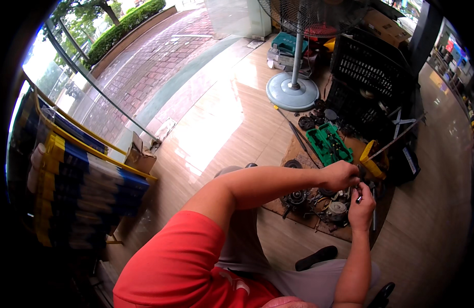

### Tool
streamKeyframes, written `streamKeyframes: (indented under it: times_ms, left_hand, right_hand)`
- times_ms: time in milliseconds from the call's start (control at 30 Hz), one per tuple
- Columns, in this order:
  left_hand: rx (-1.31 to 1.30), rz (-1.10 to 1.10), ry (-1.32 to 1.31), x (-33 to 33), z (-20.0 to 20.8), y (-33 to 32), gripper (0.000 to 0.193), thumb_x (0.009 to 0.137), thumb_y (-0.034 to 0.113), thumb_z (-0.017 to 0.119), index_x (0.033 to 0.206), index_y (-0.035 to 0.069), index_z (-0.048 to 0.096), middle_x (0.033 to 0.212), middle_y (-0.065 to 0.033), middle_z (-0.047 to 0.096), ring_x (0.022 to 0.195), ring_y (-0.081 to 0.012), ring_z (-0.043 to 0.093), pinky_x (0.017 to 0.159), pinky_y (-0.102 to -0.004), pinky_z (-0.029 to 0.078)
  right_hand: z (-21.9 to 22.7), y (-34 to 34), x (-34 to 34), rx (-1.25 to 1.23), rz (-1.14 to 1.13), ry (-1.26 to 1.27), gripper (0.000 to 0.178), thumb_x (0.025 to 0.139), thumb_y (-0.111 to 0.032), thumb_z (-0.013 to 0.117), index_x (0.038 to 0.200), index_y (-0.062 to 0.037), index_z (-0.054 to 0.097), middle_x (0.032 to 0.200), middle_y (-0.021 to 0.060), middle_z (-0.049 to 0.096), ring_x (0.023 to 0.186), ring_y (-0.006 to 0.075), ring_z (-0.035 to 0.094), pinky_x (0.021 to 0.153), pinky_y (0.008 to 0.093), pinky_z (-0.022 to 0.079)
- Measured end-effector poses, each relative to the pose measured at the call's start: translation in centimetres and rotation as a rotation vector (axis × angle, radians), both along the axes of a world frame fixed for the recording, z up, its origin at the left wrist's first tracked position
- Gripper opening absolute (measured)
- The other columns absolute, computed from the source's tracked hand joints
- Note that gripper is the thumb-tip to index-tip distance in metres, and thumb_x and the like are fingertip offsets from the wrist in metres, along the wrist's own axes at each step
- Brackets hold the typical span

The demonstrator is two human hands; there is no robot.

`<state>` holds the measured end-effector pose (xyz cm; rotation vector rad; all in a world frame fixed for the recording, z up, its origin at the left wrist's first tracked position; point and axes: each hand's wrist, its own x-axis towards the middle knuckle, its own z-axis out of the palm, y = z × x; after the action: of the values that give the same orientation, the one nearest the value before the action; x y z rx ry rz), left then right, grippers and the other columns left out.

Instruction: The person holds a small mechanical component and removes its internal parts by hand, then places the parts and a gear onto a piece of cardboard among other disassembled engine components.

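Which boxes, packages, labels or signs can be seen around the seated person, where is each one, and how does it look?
Cardboard box: left, on the floor beside the glass wall; brown, open top.
Cardboard box: top right, above the black crates; brown, flat.
Green tool case: on the mat beyond the hands; open, rectangular.
White label: on a dark object right of the yellow container; small, slanted.
Shop displays: far right; bright, too blurred to describe.

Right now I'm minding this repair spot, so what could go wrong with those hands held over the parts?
The left hand and right hand pinch a small part above cluttered motor parts; if dropped, it could vanish among them. The open green tool case and loose rods on the floor could trip a passer-by.
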<state>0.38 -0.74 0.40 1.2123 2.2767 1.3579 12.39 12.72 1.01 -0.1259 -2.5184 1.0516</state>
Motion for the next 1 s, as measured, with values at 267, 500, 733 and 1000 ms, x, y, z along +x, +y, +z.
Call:
streamKeyframes:
  times_ms: [267, 500, 733, 1000]
  left_hand:
    - [-0.005, 0.011, 0.011, -0.17, -0.22, 0.1, 0.025, 0.09, 0.026, 0.063, 0.093, 0.001, 0.067, 0.085, -0.0234, 0.066, 0.084, -0.0424, 0.065, 0.073, -0.047, 0.052]
    - [0.013, -0.001, -0.025, -0.12, -0.27, 0.06, 0.023, 0.088, 0.025, 0.066, 0.096, 0.003, 0.067, 0.086, -0.0214, 0.068, 0.086, -0.0399, 0.066, 0.074, -0.0455, 0.053]
    - [-0.006, 0.004, -0.019, 0.08, 0.13, -0.01, 0.023, 0.088, 0.025, 0.067, 0.094, 0.003, 0.067, 0.085, -0.0217, 0.067, 0.085, -0.0401, 0.066, 0.073, -0.0451, 0.053]
    - [0.009, 0.027, 0.001, 0.09, -0.44, 0.19, 0.022, 0.089, 0.024, 0.066, 0.094, 0.002, 0.067, 0.085, -0.0218, 0.067, 0.084, -0.0406, 0.066, 0.072, -0.0454, 0.053]
  right_hand:
    - [-0.24, 0.3, -0.04, 0.043, 0.009, 0.023, 0.022, 0.091, -0.004, 0.062, 0.112, 0.0024, 0.063, 0.097, 0.0224, 0.068, 0.089, 0.0368, 0.067, 0.077, 0.0405, 0.051]
    - [-0.48, 0.21, -0.13, 0.082, 0.012, 0.064, 0.022, 0.091, -0.003, 0.061, 0.112, 0.0022, 0.063, 0.097, 0.0217, 0.068, 0.088, 0.0349, 0.067, 0.077, 0.0394, 0.051]
    - [-0.38, 0.03, -0.02, -0.021, -0.027, -0.007, 0.02, 0.091, -0.002, 0.062, 0.111, -0.0001, 0.062, 0.085, 0.0158, 0.066, 0.077, 0.0263, 0.064, 0.071, 0.036, 0.051]
    - [-0.63, 0.27, -0.05, 0.031, -0.007, 0.015, 0.021, 0.091, -0.003, 0.063, 0.111, 0.0006, 0.062, 0.088, 0.0176, 0.066, 0.078, 0.029, 0.065, 0.072, 0.0368, 0.051]
